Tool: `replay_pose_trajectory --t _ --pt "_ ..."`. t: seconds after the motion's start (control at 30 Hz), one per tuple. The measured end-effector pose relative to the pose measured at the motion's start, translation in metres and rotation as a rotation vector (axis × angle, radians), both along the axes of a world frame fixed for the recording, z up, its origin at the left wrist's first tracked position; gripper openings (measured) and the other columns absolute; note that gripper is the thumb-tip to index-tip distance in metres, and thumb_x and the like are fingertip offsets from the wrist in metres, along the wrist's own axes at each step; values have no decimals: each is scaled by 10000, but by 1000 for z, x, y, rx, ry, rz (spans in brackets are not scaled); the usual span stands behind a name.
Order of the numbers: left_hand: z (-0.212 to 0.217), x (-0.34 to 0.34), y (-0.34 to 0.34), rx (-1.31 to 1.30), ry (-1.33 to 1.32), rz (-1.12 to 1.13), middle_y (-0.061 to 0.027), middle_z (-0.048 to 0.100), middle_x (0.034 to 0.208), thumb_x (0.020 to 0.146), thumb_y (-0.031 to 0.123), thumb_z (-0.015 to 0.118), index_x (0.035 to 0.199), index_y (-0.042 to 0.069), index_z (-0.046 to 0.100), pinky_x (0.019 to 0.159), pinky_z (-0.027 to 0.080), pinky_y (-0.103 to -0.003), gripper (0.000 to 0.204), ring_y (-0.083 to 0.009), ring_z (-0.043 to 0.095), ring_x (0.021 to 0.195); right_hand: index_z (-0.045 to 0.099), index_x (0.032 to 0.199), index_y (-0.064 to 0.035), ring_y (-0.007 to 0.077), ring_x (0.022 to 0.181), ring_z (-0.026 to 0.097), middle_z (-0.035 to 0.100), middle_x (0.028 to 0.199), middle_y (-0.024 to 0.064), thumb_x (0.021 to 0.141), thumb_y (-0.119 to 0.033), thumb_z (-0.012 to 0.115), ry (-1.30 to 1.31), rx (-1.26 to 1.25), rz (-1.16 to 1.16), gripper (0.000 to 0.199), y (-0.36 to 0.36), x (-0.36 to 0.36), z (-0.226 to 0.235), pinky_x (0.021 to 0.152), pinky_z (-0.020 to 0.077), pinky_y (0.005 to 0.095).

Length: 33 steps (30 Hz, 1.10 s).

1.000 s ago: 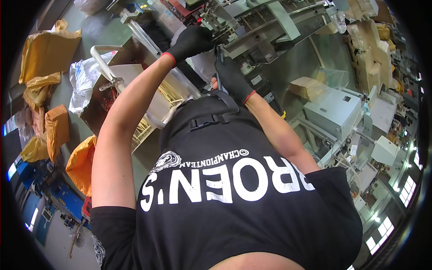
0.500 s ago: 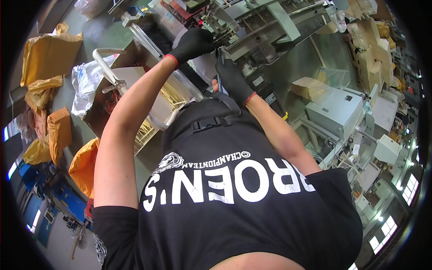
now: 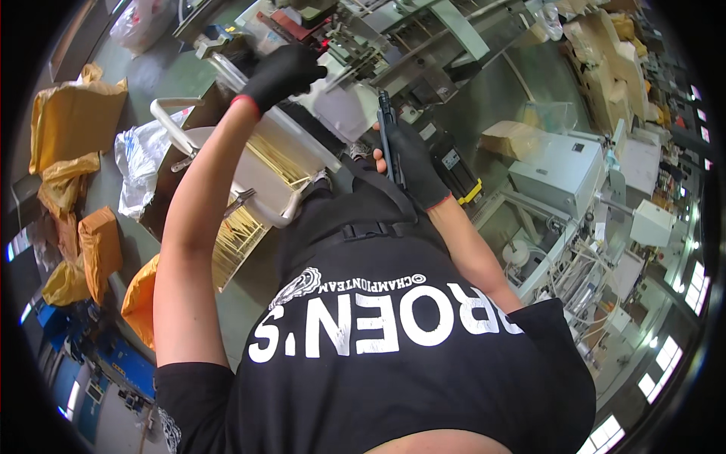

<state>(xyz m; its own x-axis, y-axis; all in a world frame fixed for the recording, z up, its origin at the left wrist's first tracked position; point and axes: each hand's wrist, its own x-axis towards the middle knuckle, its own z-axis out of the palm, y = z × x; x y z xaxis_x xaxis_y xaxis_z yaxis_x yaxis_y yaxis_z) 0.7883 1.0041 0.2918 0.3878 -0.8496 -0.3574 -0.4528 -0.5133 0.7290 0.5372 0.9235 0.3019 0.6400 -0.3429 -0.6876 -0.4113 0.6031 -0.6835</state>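
My left hand (image 3: 281,77), in a black glove with a red cuff, hovers over the far end of a pale bin, just left of the machine (image 3: 355,57). Its fingers are curled, one knuckle or fingertip jutting right; whatever they may hold is hidden. My right hand (image 3: 417,165) wears a black glove too, with bare fingertips showing at its left side. It grips a long, slim dark tool (image 3: 388,121) held upright in front of my waist, its narrow end pointing away towards the machine. The exact kind of tool is unclear.
Thin pale sticks (image 3: 278,160) lie in the bin at left, with more sticks (image 3: 236,240) nearer me. A white tubular handle (image 3: 172,125) curves beside a silvery plastic bag (image 3: 140,163). Brown paper packages (image 3: 76,125) stand far left. A grey metal box (image 3: 561,178) stands right.
My left hand has drawn back leftward, away from the machine. The right hand with the dark tool has shifted slightly right and nearer me. The whole view has moved a little.
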Motion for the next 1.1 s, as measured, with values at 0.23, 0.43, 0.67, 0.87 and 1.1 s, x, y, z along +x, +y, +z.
replay_pose_trajectory --t 0.23,0.43,0.67,0.87,1.1 --pt "98 -86 52 -245 105 147 -16 587 615 855 198 587 1008 33 636 526 410 -201 230 -50 526 559 472 1146 -18 113 604 563 572 758 83 931 -285 439 -266 90 -100 344 -2 -70 28 556 454 227" --pt "72 -239 30 -339 536 300 2 587 825 848 22 573 1030 -23 599 648 439 -210 190 -63 520 731 529 934 -27 108 434 503 540 616 65 924 -400 428 -234 54 -143 387 -35 -153 25 461 435 229" --pt "42 -431 -98 -213 690 88 -11 591 729 883 103 541 1006 -24 608 552 418 -198 189 -54 513 613 514 831 -82 57 401 420 492 570 11 898 -471 424 -86 183 -306 406 -127 -318 47 360 326 179" --pt "60 -504 -173 -211 840 59 -12 566 679 882 109 542 1030 -10 610 530 397 -198 202 -54 486 595 514 886 -58 94 459 446 459 562 11 854 -262 449 -225 175 -569 216 -158 -429 38 446 366 242" --pt "48 -502 -242 -293 835 0 29 525 642 897 139 543 1042 2 613 490 341 -192 211 -38 432 556 493 1003 2 143 575 461 487 716 67 693 -35 437 -395 354 -818 317 -213 -467 6 576 403 265"
